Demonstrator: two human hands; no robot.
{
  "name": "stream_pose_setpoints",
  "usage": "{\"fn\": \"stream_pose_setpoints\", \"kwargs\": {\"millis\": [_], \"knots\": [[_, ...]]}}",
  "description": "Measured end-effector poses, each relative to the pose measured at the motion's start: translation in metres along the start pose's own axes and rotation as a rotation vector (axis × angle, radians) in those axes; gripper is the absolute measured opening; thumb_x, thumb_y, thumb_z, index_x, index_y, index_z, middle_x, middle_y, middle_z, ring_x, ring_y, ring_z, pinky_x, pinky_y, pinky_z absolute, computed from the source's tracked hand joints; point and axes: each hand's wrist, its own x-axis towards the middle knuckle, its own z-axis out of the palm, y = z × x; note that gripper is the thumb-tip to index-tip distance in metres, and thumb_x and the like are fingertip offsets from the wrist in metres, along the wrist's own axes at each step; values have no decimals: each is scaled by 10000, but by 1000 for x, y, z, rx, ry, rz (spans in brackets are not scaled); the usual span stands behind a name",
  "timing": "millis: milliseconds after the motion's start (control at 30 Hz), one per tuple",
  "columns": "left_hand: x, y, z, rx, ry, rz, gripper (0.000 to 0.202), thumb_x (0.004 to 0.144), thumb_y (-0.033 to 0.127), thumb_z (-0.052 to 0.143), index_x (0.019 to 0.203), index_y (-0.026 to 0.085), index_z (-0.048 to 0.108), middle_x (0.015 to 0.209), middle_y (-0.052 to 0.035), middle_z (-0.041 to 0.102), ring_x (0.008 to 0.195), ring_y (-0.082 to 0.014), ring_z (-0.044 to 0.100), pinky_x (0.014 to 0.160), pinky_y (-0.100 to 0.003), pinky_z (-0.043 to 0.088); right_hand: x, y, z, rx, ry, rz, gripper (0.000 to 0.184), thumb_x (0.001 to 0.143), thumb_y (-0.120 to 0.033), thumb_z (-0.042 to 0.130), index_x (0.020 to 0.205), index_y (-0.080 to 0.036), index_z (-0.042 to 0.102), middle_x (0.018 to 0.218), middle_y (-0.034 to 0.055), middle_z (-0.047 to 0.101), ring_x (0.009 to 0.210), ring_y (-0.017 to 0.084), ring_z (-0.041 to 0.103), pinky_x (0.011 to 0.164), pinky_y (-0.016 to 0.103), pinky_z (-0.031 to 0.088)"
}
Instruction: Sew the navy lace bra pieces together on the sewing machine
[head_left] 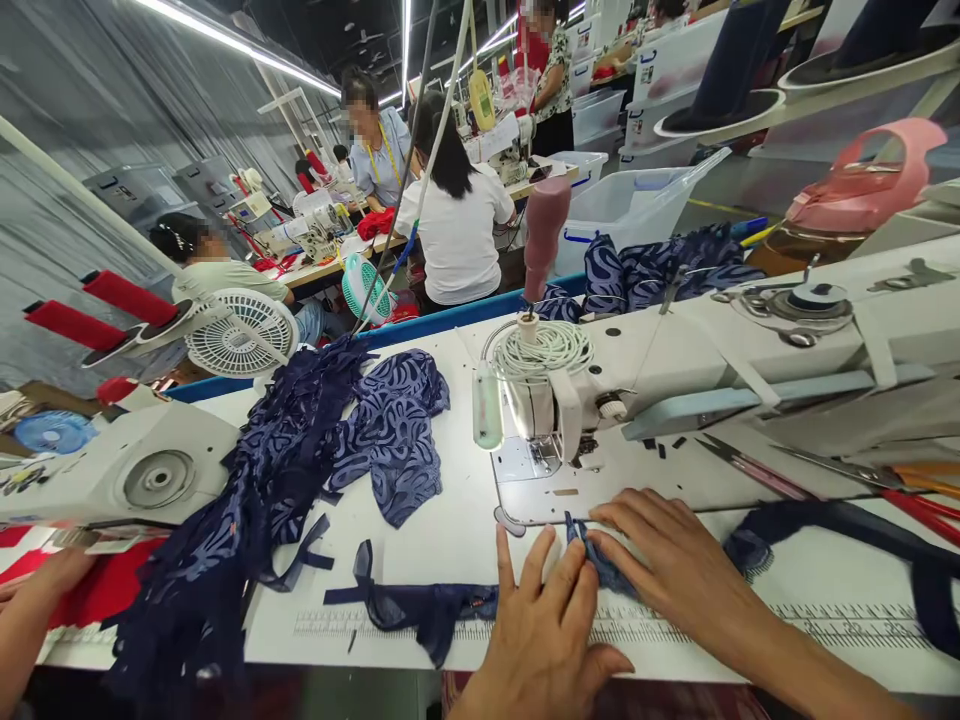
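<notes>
My left hand (541, 630) lies flat with fingers stretched out on a strip of navy blue fabric (420, 607) at the front of the white table (450, 530). My right hand (667, 560) lies beside it, fingers extended and pressing the end of the same fabric (592, 555) just in front of the sewing machine's needle plate (536, 465). The white sewing machine (712, 370) stretches off to the right above both hands. The fabric runs on under my right forearm to the right edge.
A heap of navy patterned pieces (300, 470) lies on the left. Scissors with red handles (825, 480) rest on the machine bed at right. Another machine (135, 470) and someone else's hand (37, 590) are at far left. Several people sew at tables behind.
</notes>
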Motion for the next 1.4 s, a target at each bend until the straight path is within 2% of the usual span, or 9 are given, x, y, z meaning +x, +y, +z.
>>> {"fn": "stream_pose_setpoints", "kwargs": {"millis": [233,367,467,667,867,1000,1167,1267,1400], "knots": [[0,3,2,-36,43,-35,610,977,551,538,1443,157,515,1349,-103,636,1362,-309,471,1240,-627,-97,12,-13,3,286,-215,76,162,979,-207,424,908,-248,564,943,23,632,892,187,603,798,351,494],[0,3,1,-50,33,-45,557,987,504,548,1429,164,532,1363,-69,638,1393,-315,433,1228,-631,-139,8,-11,4,142,-108,121,119,983,-295,464,1019,-242,564,996,46,629,931,223,603,822,394,463],[0,4,0,-48,31,-37,529,995,483,544,1418,166,541,1368,-61,637,1403,-303,427,1230,-619,-148,7,-12,3,53,-79,97,110,980,-303,483,981,-242,575,952,36,624,886,224,605,785,386,445],[-3,4,3,-46,56,-54,536,979,493,568,1409,174,548,1336,-77,656,1385,-292,465,1245,-623,-94,4,-28,6,149,-69,35,247,1012,-175,332,856,-227,517,861,38,606,750,176,572,698,333,461],[-1,3,-3,-33,-48,-66,561,991,525,531,1448,201,506,1445,-102,576,1445,-324,390,1224,-705,54,8,-22,10,207,-58,192,117,986,-264,460,1064,-265,547,942,1,710,797,157,684,701,291,550],[5,0,-10,-20,-136,-44,506,992,524,520,1395,218,546,1576,-88,442,1511,-380,254,1159,-789,153,18,-11,8,89,38,126,224,992,-255,427,1102,-224,620,999,60,732,913,223,691,840,396,537],[6,-5,-8,-16,-167,-77,609,993,578,471,1484,216,456,1645,-57,327,1518,-413,210,1128,-809,207,3,-14,-2,-74,107,-165,276,1014,-152,408,1034,-188,681,1031,79,724,970,230,648,903,396,477],[7,-8,-7,-10,-148,-73,675,989,599,465,1524,191,404,1645,-76,325,1522,-413,193,1140,-795,198,-11,-15,-3,-123,122,-241,297,997,-109,405,1024,-173,694,1001,78,720,932,203,640,850,361,478],[9,-7,-8,13,-91,-52,695,976,603,499,1510,163,427,1587,-122,423,1520,-393,215,1173,-771,140,-17,-11,4,-209,115,-275,344,950,-63,418,1104,-169,708,1158,82,721,1077,233,626,910,391,456]]}}
